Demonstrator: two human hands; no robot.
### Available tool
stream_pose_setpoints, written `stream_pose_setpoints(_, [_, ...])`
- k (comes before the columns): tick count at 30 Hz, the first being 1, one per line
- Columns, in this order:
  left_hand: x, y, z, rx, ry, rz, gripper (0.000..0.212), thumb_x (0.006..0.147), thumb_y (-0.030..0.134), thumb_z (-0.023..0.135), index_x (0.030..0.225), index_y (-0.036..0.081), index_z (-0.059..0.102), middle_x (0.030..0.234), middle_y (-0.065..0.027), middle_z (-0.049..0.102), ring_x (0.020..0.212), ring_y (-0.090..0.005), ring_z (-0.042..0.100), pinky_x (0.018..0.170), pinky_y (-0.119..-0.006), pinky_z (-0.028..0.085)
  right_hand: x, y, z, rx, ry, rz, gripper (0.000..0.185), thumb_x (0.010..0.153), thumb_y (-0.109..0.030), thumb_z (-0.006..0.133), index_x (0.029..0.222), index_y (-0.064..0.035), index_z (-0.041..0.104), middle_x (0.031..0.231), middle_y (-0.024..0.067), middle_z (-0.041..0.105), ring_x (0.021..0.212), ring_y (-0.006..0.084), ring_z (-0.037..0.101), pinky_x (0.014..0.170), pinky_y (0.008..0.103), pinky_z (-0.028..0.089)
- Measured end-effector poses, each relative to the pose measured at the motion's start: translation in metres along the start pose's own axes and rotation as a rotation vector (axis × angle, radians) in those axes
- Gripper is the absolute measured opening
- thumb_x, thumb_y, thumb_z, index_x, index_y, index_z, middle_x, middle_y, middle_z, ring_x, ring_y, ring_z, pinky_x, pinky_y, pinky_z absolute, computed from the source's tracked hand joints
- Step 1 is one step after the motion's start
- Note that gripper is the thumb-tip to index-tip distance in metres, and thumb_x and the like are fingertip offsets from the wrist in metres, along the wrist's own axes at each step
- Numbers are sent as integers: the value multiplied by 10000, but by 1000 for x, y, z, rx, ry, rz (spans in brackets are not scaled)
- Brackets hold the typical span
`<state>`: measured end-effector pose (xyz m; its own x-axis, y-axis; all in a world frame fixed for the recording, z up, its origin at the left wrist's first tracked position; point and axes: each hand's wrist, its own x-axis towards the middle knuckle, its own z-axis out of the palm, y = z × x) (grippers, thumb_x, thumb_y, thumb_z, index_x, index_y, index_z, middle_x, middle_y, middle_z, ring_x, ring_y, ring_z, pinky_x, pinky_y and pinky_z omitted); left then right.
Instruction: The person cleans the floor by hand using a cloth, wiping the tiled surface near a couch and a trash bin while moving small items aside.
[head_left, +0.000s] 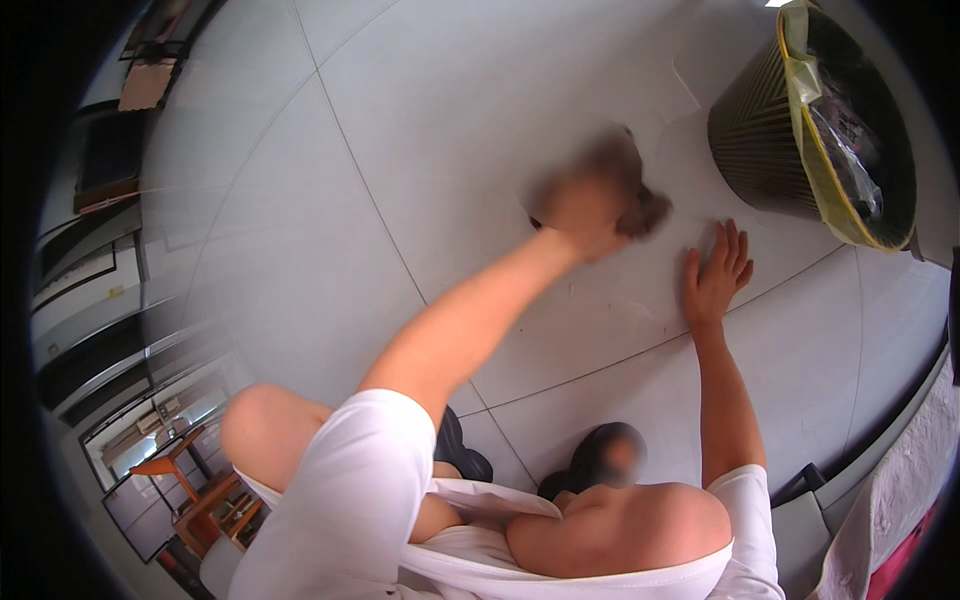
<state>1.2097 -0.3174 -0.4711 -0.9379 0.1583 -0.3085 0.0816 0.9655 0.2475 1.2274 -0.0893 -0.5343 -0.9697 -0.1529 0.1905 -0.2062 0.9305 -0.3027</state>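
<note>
My left hand is stretched out over the pale tiled floor, blurred, with a crumpled dark brown cloth under and around it. The hand seems to press the cloth down, its fingers mostly hidden in the blur. To the right, my right hand rests palm down on the tiles with its fingers apart and nothing in it. A few small dark specks lie on the floor between my arms.
A ribbed dark waste bin with a yellowish liner and clear plastic inside stands at the upper right. My knees and dark footwear are below. Wooden furniture stands at the lower left, and a pale quilted cover hangs at the lower right.
</note>
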Motion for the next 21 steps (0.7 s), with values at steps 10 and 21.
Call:
stream_pose_setpoints(10, [-65, -51, 0, -455, 370, 34, 537, 596, 269, 726, 1090, 107, 595, 1112, -116, 590, 998, -338, 551, 816, -391, 496, -2, 18, 3, 458, 107, 38, 521, 889, -255, 475, 1342, -26, 358, 1377, 138, 403, 1307, 317, 311, 1093, 460, 116])
stream_pose_setpoints(21, [-233, -172, 71, -107, 485, -1002, 574, 664, 372, 710, 1099, 21, 577, 1127, -174, 508, 1021, -370, 523, 872, -435, 429, -94, 24, -16, 158, -10, 169, 525, 932, -295, 418, 1379, -31, 339, 1457, 173, 284, 1382, 315, 180, 1102, 457, 105])
